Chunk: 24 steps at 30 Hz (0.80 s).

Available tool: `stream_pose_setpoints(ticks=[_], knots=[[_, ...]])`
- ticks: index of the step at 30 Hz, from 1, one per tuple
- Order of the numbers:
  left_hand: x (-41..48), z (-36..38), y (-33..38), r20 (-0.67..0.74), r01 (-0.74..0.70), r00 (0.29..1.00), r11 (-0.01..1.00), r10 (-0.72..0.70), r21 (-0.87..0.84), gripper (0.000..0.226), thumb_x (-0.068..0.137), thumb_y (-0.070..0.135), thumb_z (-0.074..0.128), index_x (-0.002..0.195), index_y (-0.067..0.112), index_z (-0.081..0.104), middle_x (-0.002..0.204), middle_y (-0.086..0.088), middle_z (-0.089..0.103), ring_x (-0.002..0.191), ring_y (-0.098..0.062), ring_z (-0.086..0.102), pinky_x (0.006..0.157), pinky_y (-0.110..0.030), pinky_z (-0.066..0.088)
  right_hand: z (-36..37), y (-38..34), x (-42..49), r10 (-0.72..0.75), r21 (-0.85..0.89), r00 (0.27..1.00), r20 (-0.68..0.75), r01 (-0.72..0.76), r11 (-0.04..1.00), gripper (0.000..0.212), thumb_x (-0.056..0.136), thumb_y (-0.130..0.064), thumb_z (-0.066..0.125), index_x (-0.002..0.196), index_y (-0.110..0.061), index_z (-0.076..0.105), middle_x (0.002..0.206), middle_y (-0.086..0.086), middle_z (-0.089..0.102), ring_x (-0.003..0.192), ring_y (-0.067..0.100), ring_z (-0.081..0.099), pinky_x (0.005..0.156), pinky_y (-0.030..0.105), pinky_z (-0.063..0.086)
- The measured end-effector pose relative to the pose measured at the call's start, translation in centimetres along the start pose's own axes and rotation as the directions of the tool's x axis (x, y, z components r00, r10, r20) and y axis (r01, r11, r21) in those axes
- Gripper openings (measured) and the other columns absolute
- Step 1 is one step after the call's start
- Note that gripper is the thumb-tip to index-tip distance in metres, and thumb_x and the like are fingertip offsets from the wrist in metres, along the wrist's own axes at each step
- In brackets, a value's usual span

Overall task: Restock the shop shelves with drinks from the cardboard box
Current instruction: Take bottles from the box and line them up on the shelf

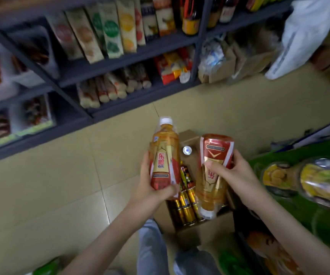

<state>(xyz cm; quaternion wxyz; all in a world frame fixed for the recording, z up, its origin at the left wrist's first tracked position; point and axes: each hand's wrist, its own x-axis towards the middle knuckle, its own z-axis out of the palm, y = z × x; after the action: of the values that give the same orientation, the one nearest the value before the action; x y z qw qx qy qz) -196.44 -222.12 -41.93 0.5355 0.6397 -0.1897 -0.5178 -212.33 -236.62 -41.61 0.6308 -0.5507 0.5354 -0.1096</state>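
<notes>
Beige floor (61, 185) runs down a shop aisle, with dark shelves (120, 62) on the far side carrying rows of packets (100, 32), blurred too much to read. A white bag (308, 36) hangs at the upper right. On the floor between the person's arms sits the open box (199, 231), holding gold cans (186, 205) packed upright and one white cap (187, 150) of a bottle standing deeper inside.

Both hands are raised above the box. The left grip (154, 187) is clenched round the base of a bottle (165, 155) with amber drink and a red and gold label; its white cap points away, toward the shelves. The right grip (233, 173) grasps a second bottle (216, 147) of the same kind round its middle, thumb across the label; this one is turned over, its cap end pointing down at the box. The two bottles are side by side, near but apart.

At the right edge a green shelf (279, 161) carries a jar (318, 181) with yellow contents
</notes>
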Motion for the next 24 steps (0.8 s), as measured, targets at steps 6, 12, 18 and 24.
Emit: stream_pose_setpoints(ticks=[6, 12, 18, 24], knots=[[-7.0, 4.1, 6.3, 0.243, -0.099, 0.967, 0.993, 0.081, 0.065, 0.107, 0.059, 0.032, 0.084, 0.14, 0.048, 0.017, 0.12, 0.022, 0.058, 0.115, -0.005, 0.058, 0.09, -0.032, 0.053, -3.7, -5.5, -11.3, -0.089, 0.133, 0.996, -0.005, 0.089, 0.987, 0.05, 0.058, -0.039, 0.077, 0.104, -0.033, 0.058, 0.089, -0.016, 0.073, 0.079, 0.002, 0.07, 0.066, 0.024, 0.051], [-11.6, 8.3, 10.6, 0.524, -0.248, 0.838, 0.962, 0.154, 0.114, 0.11, 0.06, 0.036, 0.085, 0.144, 0.043, 0.014, 0.13, 0.016, 0.052, 0.12, -0.007, 0.055, 0.1, -0.036, 0.049, -5.6, -6.3, -23.5, -0.225, 0.101, 0.936, -0.272, 0.261, 0.96, 0.052, 0.056, -0.04, 0.076, 0.101, -0.04, 0.051, 0.082, -0.024, 0.069, 0.077, -0.015, 0.063, 0.053, 0.007, 0.047], [-17.7, 12.6, 12.1, 0.765, -0.384, 0.618, 0.919, 0.184, 0.089, 0.095, 0.066, 0.026, 0.081, 0.138, 0.042, 0.021, 0.128, 0.012, 0.055, 0.121, -0.008, 0.055, 0.092, -0.029, 0.052, -6.8, -4.9, -35.0, -0.339, -0.041, 0.777, -0.531, 0.376, 0.926, 0.05, 0.065, -0.026, 0.082, 0.1, -0.041, 0.049, 0.093, -0.021, 0.065, 0.081, -0.016, 0.061, 0.06, 0.005, 0.049], [-25.6, 18.7, 12.5, 0.846, -0.491, 0.482, 0.87, 0.228, 0.045, 0.099, 0.057, 0.028, 0.081, 0.137, 0.04, 0.026, 0.122, 0.004, 0.058, 0.109, -0.007, 0.061, 0.086, -0.028, 0.054, -9.2, -2.7, -46.2, -0.47, -0.217, 0.573, -0.672, 0.454, 0.864, 0.058, 0.063, -0.021, 0.084, 0.11, -0.037, 0.053, 0.102, -0.015, 0.068, 0.09, -0.006, 0.065, 0.07, 0.01, 0.051]])
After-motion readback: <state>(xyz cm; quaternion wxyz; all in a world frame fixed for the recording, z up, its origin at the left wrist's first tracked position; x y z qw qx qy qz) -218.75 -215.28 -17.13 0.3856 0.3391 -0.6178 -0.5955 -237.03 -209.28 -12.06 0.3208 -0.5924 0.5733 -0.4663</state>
